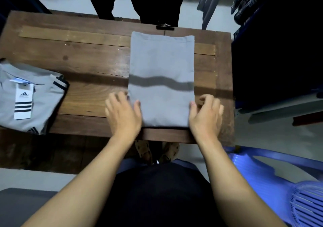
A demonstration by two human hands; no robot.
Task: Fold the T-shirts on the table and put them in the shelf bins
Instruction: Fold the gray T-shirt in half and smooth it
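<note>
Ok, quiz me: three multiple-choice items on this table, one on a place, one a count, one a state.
1. Where does the tagged T-shirt lie? A left end of the table; B right end; C far edge.
2. How many T-shirts are on the table? A one; B two; C four.
3. The plain T-shirt is: A crumpled; B folded into a flat strip; C spread fully open.
Answers: A, it lies left of the plain one; B, tagged plus plain; B, straight edges, left hand and right hand beside its near end.

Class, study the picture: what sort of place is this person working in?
Probably a clothing shop or stockroom: a grey T-shirt with its retail tag lies on the wooden table, and garments hang beyond it.
</note>
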